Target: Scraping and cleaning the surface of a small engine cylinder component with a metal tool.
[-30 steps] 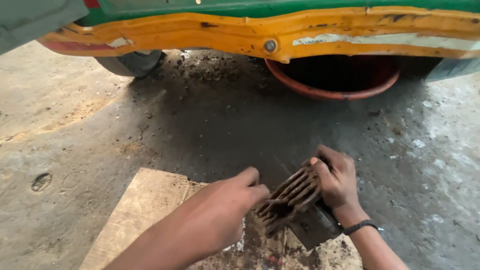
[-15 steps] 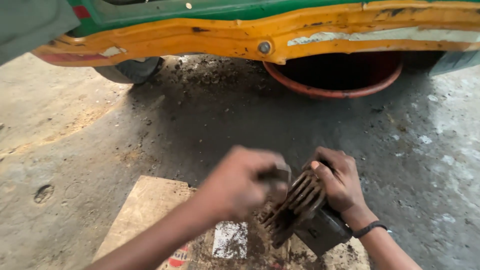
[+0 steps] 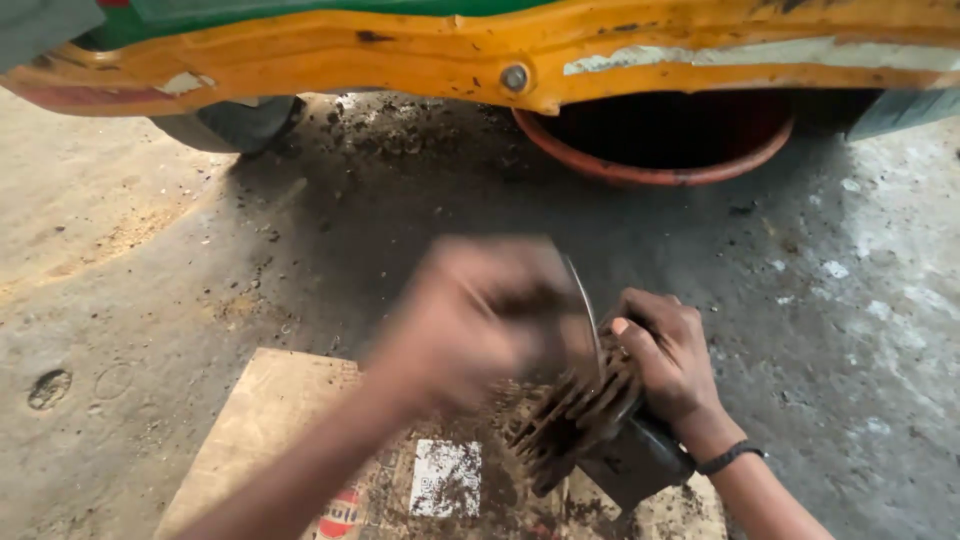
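Gripping the far right end of a dirty finned metal cylinder (image 3: pixel 585 415), the right hand (image 3: pixel 668 360) is wrapping its fingers (image 3: pixel 640 335) over the top edge, and a dark band (image 3: pixel 730 458) is sitting on its wrist. The cylinder is resting tilted on a flattened piece of cardboard (image 3: pixel 265 420) lying on the grimy concrete floor (image 3: pixel 150 280), near the middle of the view, with a darker block-shaped part (image 3: pixel 640 465) at its near right side. The left hand (image 3: pixel 480 320) is hovering just left of the cylinder's top and is showing only as a blur; it is seeming to be closed on a thin curved strip of metal (image 3: pixel 588 310) that is standing between the two hands, though the blur is hiding whether those fingers are truly pinching it. On the far side, the worn yellow and green body of a vehicle (image 3: pixel 400 50) is hanging over the floor, with a tyre (image 3: pixel 225 125) at the far left and a red-rimmed basin (image 3: pixel 660 160) under it at the far right.
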